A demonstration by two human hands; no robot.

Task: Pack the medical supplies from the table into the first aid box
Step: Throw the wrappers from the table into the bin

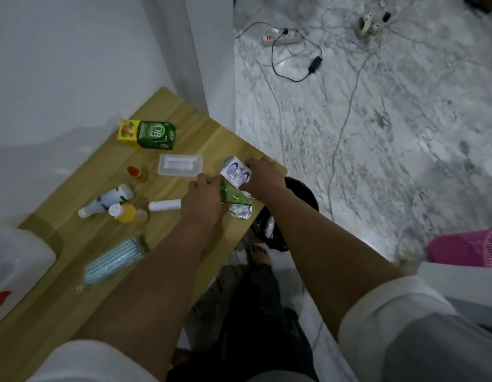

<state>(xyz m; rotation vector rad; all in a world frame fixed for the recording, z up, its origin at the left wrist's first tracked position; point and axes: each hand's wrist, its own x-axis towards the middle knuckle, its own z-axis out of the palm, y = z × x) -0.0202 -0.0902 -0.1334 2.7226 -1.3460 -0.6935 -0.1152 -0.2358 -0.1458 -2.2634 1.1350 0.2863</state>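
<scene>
Near the wooden table's (74, 244) right edge, the right hand (262, 175) pinches a white-and-blue sachet (235, 173), the left hand (202, 199) presses on a green sachet (233, 197), and the first aid box (16, 260) sits far left.

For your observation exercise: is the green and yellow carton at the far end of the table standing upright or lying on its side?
Lying on its side. The carton rests lengthwise on the table, its printed face turned upward.
</scene>
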